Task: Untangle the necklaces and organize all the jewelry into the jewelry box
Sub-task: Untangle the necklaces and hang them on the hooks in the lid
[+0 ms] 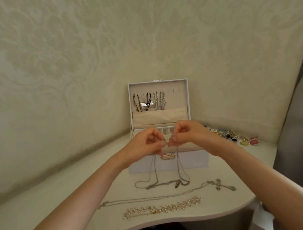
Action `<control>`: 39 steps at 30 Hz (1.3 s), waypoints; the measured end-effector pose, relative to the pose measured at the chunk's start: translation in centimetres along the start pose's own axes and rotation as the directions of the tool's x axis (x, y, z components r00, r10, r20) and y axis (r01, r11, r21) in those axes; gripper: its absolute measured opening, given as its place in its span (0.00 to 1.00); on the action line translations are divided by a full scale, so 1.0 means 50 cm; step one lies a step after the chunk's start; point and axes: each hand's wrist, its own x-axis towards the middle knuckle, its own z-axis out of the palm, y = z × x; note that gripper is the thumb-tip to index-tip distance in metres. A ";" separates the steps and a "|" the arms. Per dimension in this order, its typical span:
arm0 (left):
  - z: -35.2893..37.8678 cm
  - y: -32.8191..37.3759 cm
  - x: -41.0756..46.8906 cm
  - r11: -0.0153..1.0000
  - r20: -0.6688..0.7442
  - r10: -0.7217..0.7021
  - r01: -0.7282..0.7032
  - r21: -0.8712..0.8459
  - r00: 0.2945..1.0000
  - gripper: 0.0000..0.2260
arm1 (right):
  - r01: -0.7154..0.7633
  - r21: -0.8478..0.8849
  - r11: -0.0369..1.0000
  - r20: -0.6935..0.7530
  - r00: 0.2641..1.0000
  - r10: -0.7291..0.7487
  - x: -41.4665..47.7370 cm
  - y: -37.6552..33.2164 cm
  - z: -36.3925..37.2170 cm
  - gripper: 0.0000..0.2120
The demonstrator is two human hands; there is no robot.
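A white jewelry box (pixel 187 162) stands open against the wall, with several necklaces (pixel 150 102) hanging inside its lid. In front of the box, my left hand (pixel 146 144) and my right hand (pixel 189 135) each pinch one end of a thin silver chain necklace (pixel 164 184). Its strands hang down past the box front, and its leaf pendant lies on the table. A longer chain with a cross pendant (pixel 172 195) and a pearl necklace (pixel 162 208) lie nearer to me on the table.
A heap of small colourful jewelry (pixel 235 137) lies on the table to the right of the box. The pale table (pixel 45 206) has a curved front edge and meets patterned wallpaper behind. A grey surface rises at the far right.
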 end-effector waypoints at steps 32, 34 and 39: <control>-0.038 0.034 0.114 0.983 0.065 -0.006 0.018 -0.182 0.998 0.08 | 0.236 0.417 0.878 -0.134 0.971 -0.198 0.129 -0.108 -0.071 0.11; -0.044 0.027 0.112 0.980 0.088 -0.019 0.037 -0.197 0.996 0.08 | 0.249 0.384 0.889 -0.173 0.965 -0.195 0.135 -0.112 -0.071 0.12; -0.074 0.015 0.089 0.970 0.485 -0.178 0.236 -0.059 0.856 0.11 | 0.097 0.399 0.912 0.080 0.987 -0.140 0.136 -0.111 -0.086 0.12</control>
